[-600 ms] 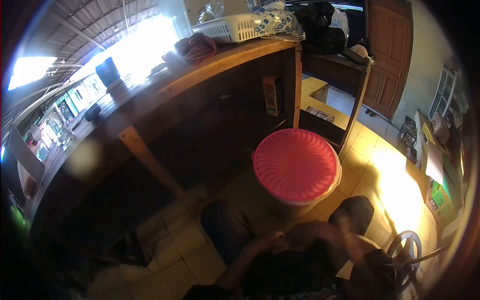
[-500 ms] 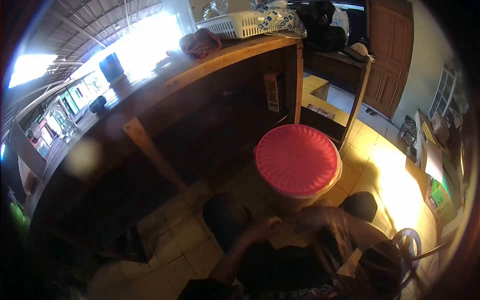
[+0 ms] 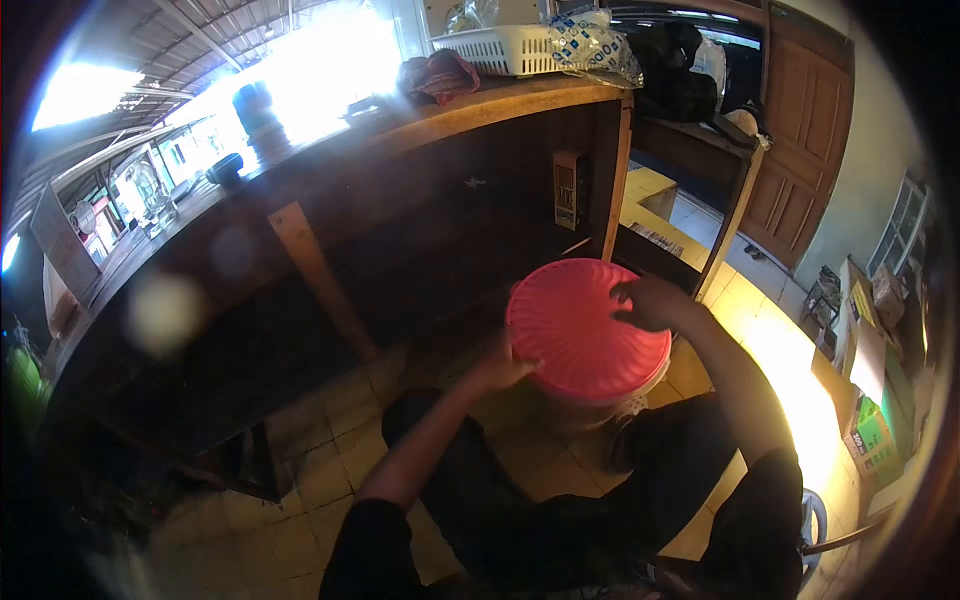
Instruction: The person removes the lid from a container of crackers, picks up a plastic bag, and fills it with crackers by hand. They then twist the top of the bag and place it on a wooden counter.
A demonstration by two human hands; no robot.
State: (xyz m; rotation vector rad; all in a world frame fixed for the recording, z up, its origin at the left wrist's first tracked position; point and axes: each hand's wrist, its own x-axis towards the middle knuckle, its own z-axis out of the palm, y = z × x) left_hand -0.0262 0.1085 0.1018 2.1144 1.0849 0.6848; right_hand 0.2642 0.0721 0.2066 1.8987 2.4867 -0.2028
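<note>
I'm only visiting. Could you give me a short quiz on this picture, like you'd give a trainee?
1. True or false: the left hand and the right hand both touch the pink lid.
2. Where does the right hand lie? A: on the lid's top, at its far side. B: on a knee. C: on the floor tiles.
3. What colour is the basket on the counter?

Key: 1 true; 2 A; 3 white.
</note>
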